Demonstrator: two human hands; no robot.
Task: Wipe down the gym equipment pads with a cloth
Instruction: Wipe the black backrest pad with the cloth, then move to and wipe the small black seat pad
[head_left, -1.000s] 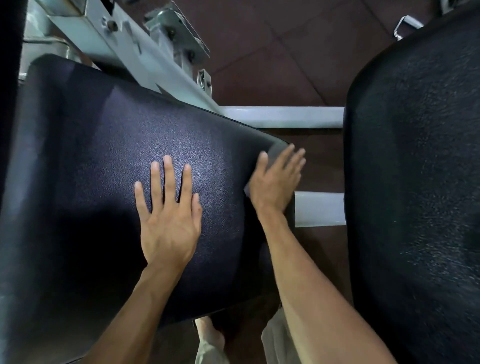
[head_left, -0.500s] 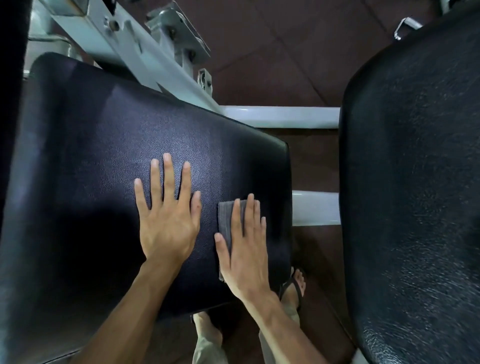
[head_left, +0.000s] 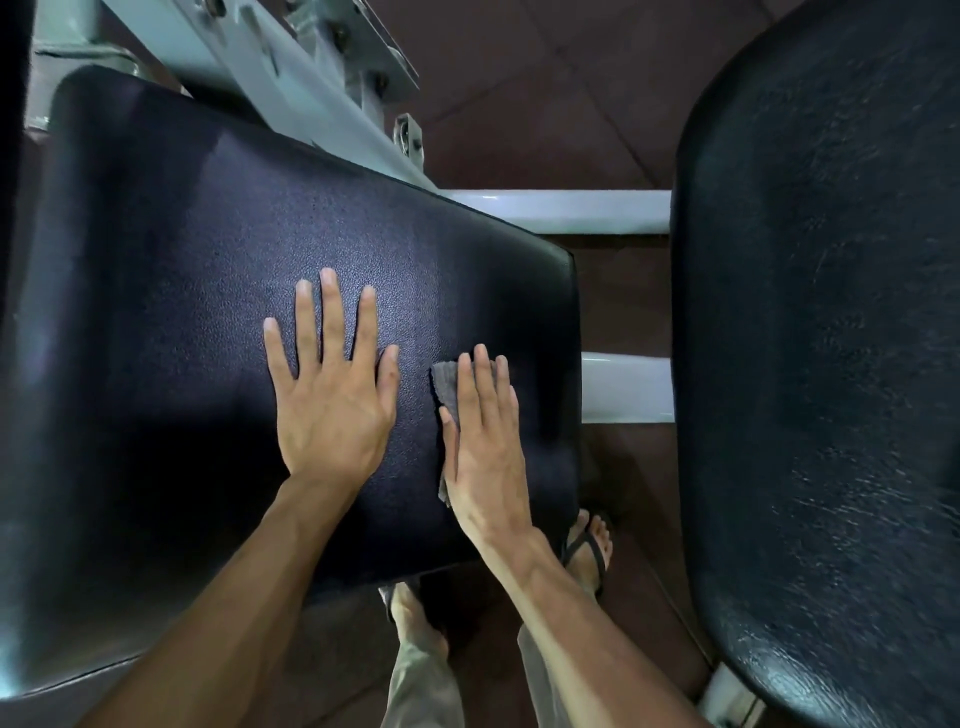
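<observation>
A large black pad (head_left: 182, 312) fills the left of the view, with a second black pad (head_left: 831, 364) well apart to its right. A grey metal frame (head_left: 561, 210) runs behind and between them. On the first pad, near its middle, the left hand (head_left: 332, 410) lies flat with fingers straight and spread, holding nothing. Just right of it the right hand (head_left: 485, 452) presses a grey cloth (head_left: 448, 384) flat against the pad, fingers straight and together
</observation>
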